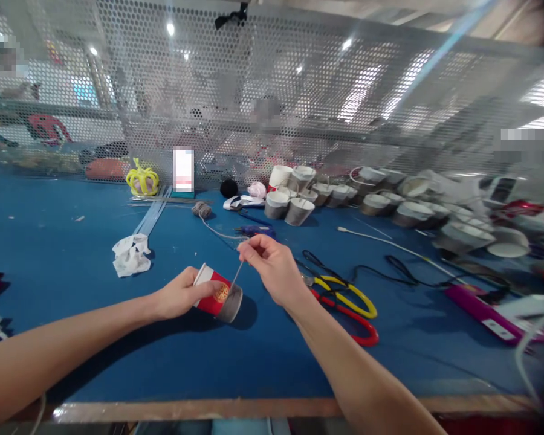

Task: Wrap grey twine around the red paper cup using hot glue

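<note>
Blue worktable [95, 374] lies beneath. Left hand [180, 296] grips 1 paper cup [220, 299], held tilted; right hand [274, 269] pinches 1 grey yarn strand [237, 275]. Apparent step: wrapping the cup. Another turn would call for steady tension and cup rotation.

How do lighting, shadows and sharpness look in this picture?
Head view: small white ceiling lights glare through the grey perforated metal screen; head view: the red, white and grey tapered cup casts a soft shadow on the flat blue tabletop; head view: round grey-and-white cups toward the right edge look smeared, the bare left hand and bare right hand clearer.
</note>
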`<state>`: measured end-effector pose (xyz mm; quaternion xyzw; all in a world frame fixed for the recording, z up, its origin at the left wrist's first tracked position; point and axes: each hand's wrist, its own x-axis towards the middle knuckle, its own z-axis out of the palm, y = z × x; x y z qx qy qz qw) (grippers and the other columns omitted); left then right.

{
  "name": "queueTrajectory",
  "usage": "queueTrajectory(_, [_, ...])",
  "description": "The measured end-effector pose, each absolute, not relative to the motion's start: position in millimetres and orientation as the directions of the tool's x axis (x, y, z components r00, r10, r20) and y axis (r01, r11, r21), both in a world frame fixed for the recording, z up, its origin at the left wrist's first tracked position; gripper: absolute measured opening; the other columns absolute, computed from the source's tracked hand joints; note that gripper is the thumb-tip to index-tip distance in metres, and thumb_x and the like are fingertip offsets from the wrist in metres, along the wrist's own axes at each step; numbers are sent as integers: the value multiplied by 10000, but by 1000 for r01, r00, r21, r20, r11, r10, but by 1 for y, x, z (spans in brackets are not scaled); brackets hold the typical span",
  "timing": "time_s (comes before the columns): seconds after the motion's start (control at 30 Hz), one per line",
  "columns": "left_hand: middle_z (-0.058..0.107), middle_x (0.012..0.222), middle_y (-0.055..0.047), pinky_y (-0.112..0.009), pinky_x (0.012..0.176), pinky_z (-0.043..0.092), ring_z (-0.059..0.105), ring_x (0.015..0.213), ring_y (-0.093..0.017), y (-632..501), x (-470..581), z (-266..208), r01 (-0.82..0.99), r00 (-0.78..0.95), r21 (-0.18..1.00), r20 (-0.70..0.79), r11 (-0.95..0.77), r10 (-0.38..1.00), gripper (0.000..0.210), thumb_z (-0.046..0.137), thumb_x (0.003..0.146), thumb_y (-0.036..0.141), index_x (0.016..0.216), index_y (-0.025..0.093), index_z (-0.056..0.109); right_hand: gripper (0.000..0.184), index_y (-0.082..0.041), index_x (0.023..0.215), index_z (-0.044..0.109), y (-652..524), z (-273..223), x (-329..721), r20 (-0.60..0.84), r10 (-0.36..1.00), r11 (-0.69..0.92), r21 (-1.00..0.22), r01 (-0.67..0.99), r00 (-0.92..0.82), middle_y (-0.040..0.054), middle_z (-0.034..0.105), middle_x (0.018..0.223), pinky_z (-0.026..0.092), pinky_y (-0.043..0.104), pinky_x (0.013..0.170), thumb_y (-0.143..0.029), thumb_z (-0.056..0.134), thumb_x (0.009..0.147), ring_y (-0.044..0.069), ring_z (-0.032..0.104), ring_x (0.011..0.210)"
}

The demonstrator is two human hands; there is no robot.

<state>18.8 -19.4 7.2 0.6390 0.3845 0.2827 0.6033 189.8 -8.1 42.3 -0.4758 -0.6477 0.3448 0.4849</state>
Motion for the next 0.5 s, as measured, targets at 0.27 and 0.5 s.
queueTrajectory(0.27, [321,481,58,-182,422,199,242,459,-49,-26,16,10,147,586,985,-17,-86,810,329,442,750,374,539,122,425,216,-176,595,484,-7,39,188,274,956,293,-887,356,-104,-10,528,559,364,235,512,-347,518,723,100,452,514])
queueTrajectory(0.5, [293,480,58,-179,411,193,225,457,-47,-30,16,15,160,605,974,30,-158,796,329,425,764,348,521,130,388,200,-179,601,469,-5,34,186,223,967,252,-907,338,-124,-12,535,562,374,244,539,-336,528,711,106,469,530])
